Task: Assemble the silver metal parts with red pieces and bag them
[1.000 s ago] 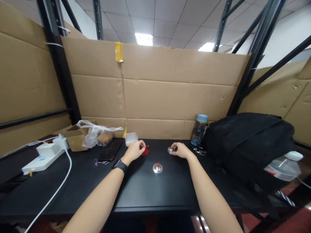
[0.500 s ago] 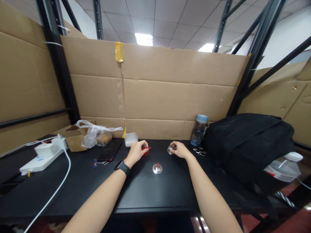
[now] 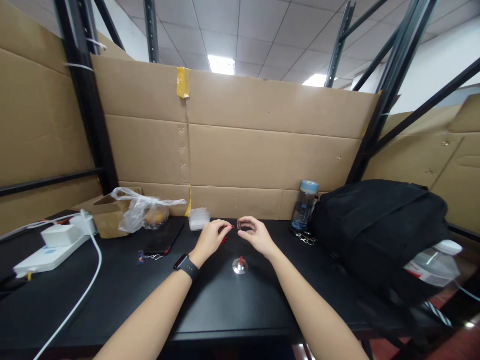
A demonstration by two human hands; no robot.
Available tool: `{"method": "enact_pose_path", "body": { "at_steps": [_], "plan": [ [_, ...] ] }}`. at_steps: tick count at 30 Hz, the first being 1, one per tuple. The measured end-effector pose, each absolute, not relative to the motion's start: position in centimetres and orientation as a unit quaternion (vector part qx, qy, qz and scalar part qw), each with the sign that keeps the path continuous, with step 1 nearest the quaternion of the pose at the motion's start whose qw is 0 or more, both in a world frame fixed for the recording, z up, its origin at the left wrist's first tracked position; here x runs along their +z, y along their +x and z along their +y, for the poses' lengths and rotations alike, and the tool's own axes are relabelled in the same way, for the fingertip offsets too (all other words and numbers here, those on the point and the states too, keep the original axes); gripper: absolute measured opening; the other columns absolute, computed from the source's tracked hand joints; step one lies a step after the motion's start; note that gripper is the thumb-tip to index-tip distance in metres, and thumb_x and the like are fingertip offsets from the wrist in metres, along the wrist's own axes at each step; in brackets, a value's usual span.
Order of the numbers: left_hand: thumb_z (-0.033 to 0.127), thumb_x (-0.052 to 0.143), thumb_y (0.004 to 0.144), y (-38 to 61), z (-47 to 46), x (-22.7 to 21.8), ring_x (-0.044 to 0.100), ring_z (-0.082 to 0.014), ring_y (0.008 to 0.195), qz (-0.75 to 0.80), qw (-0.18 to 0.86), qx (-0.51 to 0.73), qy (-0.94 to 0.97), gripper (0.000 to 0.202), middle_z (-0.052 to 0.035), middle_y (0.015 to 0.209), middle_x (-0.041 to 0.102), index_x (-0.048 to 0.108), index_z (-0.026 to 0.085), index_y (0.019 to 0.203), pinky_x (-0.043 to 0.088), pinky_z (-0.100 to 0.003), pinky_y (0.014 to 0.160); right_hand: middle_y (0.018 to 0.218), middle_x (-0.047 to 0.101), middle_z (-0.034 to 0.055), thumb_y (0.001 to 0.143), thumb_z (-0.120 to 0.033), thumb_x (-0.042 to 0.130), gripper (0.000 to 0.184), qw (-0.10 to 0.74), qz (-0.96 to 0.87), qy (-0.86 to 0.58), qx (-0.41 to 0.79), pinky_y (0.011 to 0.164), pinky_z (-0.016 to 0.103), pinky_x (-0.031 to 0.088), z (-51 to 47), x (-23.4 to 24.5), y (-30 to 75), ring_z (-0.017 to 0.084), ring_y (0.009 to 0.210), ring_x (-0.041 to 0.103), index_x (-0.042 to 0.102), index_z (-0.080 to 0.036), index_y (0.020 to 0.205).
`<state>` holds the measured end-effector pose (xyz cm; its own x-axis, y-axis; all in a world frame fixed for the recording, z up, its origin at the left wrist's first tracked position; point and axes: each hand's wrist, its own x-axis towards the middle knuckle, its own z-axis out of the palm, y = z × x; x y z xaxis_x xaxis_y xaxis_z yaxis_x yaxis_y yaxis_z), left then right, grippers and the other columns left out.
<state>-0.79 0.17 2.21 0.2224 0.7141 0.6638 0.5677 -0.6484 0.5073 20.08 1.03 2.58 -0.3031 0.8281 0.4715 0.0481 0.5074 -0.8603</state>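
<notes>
My left hand, with a black watch on its wrist, pinches a small red piece above the black table. Close beside it, my right hand grips a small silver metal disc between thumb and fingers. The two hands nearly meet over the table's far middle. Just in front of them a second silver disc with a red pin stands on the table.
At the left are a white power strip with a cable, a cardboard box, a plastic bag, a phone and keys. A water bottle and a black backpack sit at the right. Cardboard walls ring the table.
My right hand lifted the silver disc off the table and carried it left toward my left hand. My left hand raised the red piece slightly. The view tilted a little.
</notes>
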Motion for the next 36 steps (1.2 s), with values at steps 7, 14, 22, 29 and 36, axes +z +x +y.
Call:
{"method": "enact_pose_path", "body": {
  "at_steps": [7, 14, 22, 29, 36],
  "plan": [
    [0.03, 0.047, 0.099, 0.0, -0.3, 2.4, 0.064, -0.0183, 0.083, 0.379, 0.073, 0.473, 0.792, 0.024, -0.0048, 0.091, 0.07, 0.068, 0.02, 0.092, 0.047, -0.029, 0.078, 0.119, 0.067, 0.0091, 0.071, -0.033, 0.082, 0.044, 0.523, -0.677, -0.271, 0.441, 0.093, 0.04, 0.056, -0.2, 3.0, 18.5, 0.025, 0.114, 0.064, 0.065, -0.022, 0.11],
    [0.028, 0.048, 0.098, 0.0, -0.6, 2.6, 0.063, -0.018, 0.082, 0.383, 0.064, 0.477, 0.789, 0.022, -0.0045, 0.09, 0.068, 0.067, 0.02, 0.091, 0.046, -0.03, 0.077, 0.121, 0.067, 0.0094, 0.071, -0.03, 0.082, 0.044, 0.52, -0.679, -0.262, 0.448, 0.093, 0.039, 0.056, -0.4, 3.0, 18.5, 0.026, 0.115, 0.064, 0.065, -0.022, 0.11],
    [0.024, 0.048, 0.097, 0.2, -0.7, 2.6, 0.061, -0.0172, 0.08, 0.372, 0.06, 0.479, 0.793, 0.019, -0.0039, 0.088, 0.066, 0.065, 0.019, 0.092, 0.046, -0.029, 0.076, 0.121, 0.068, 0.0092, 0.068, -0.032, 0.083, 0.043, 0.522, -0.667, -0.272, 0.456, 0.096, 0.042, 0.055, -0.2, 2.6, 18.3, 0.026, 0.113, 0.066, 0.065, -0.022, 0.106],
    [0.022, 0.048, 0.098, 0.5, -0.9, 2.5, 0.06, -0.0159, 0.079, 0.361, 0.068, 0.484, 0.795, 0.018, -0.0033, 0.087, 0.065, 0.065, 0.019, 0.091, 0.045, -0.028, 0.075, 0.122, 0.067, 0.01, 0.065, -0.028, 0.086, 0.044, 0.53, -0.662, -0.273, 0.454, 0.092, 0.039, 0.056, -0.1, 2.4, 18.3, 0.026, 0.11, 0.067, 0.065, -0.02, 0.102],
    [0.015, 0.053, 0.093, 0.4, -0.7, 2.3, 0.059, -0.0169, 0.08, 0.362, 0.03, 0.472, 0.804, 0.012, -0.0029, 0.086, 0.064, 0.063, 0.019, 0.088, 0.045, -0.029, 0.075, 0.116, 0.069, 0.0085, 0.063, -0.031, 0.088, 0.041, 0.537, -0.643, -0.27, 0.476, 0.095, 0.041, 0.054, -0.1, 2.1, 18.3, 0.025, 0.102, 0.07, 0.065, -0.019, 0.094]
  ]
}}
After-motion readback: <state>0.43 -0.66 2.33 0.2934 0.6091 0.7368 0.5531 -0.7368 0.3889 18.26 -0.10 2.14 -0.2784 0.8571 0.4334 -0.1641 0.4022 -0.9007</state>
